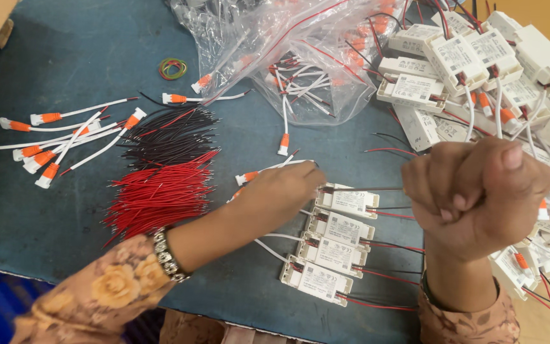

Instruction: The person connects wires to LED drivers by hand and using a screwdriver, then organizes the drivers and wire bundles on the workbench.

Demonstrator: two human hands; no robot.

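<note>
Blue bench (84, 57) carries everything. Four white driver boxes (337, 245) lie in a row near its front edge. The left hand (281, 191), fingers curled, touches the top box of that row; I cannot tell if it grips a wire. The right hand (475, 191) is a closed fist, raised just right of the row. Left of the row lies a red wire bundle (160, 194); a sleeve could sweep it away.
</note>
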